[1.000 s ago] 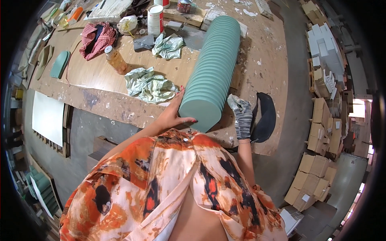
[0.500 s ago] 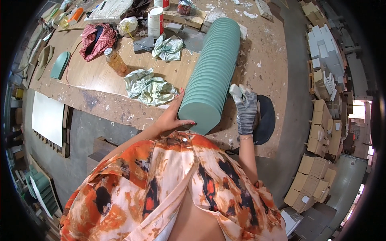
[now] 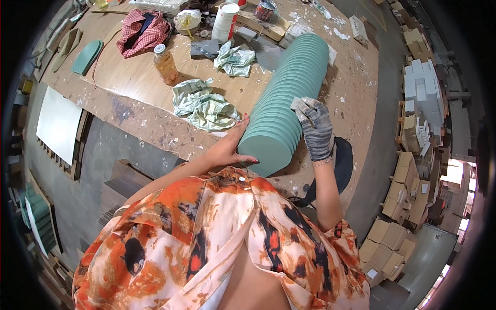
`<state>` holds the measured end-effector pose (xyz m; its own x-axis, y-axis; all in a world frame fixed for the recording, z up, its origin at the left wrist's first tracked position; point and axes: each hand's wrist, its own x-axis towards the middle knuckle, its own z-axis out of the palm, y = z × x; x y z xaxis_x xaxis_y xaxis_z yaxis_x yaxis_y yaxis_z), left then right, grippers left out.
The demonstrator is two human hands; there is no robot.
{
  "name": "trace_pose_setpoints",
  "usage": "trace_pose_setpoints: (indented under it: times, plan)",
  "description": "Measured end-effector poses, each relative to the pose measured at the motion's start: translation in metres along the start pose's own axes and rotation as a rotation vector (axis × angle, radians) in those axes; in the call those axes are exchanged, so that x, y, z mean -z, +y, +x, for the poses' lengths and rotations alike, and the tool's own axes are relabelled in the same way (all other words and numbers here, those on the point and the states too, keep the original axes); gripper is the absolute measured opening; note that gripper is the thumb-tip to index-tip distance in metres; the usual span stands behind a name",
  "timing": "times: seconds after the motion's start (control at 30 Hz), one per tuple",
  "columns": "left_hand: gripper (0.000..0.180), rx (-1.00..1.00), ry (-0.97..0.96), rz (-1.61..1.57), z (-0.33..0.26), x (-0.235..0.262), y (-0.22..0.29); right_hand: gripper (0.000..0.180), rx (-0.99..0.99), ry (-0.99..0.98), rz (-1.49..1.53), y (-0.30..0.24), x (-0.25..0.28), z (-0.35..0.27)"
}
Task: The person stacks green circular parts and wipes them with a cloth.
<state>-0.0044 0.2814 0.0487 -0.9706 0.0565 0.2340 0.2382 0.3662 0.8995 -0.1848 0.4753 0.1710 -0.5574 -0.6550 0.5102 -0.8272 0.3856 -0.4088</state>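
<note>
A long row of teal-green flat rounded boards (image 3: 289, 98) lies edge-on across the wooden workbench (image 3: 139, 88), forming a ribbed cylinder-like stack. My left hand (image 3: 230, 147), bare, presses flat against the near end face of the stack. My right hand (image 3: 316, 129) wears a grey knit glove and pinches a small pale sanding pad (image 3: 302, 105) against the right side of the stack.
Crumpled pale rags (image 3: 204, 106) and an amber bottle (image 3: 165, 64) lie left of the stack. A red checked cloth (image 3: 142, 31), a white tub (image 3: 226, 21) and one loose teal board (image 3: 87, 57) sit farther back. Cardboard boxes (image 3: 398, 206) line the floor at right.
My gloved right hand has risen from the bench edge near the dark seat up along the stack's right side and now holds the pad against it. The left hand stays put.
</note>
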Motion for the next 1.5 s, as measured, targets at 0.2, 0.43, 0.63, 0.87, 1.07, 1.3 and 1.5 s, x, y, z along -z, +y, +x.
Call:
trace_pose_setpoints:
  times: [0.2, 0.43, 0.63, 0.87, 1.07, 1.3, 1.5]
  plan:
    - [0.116, -0.038, 0.022, -0.001, -0.001, -0.003, -0.006, 0.026, 0.152, -0.280, -0.011, -0.010, -0.012, 0.046]
    - [0.115, -0.022, 0.035, 0.024, -0.003, -0.002, -0.006, 0.016, 0.354, -0.770, -0.230, -0.032, -0.066, 0.076]
    - [0.114, 0.013, 0.031, 0.007, -0.004, -0.002, -0.003, 0.016, 0.341, -0.755, -0.221, -0.038, -0.073, 0.069]
    - [0.113, -0.013, 0.016, 0.041, -0.001, -0.004, -0.006, 0.015, 0.013, -0.294, -0.030, -0.020, -0.011, 0.033]
    - [0.117, -0.008, 0.001, 0.033, 0.003, -0.002, -0.001, 0.020, -0.641, 0.362, 0.576, -0.011, -0.010, -0.054]
    - [0.118, 0.035, -0.028, 0.026, 0.002, -0.002, -0.002, 0.023, -0.665, 0.466, 0.375, -0.002, -0.030, -0.115]
    - [0.117, 0.027, -0.004, 0.014, 0.004, 0.000, 0.002, 0.018, -0.714, 0.464, 0.432, -0.013, -0.026, -0.122]
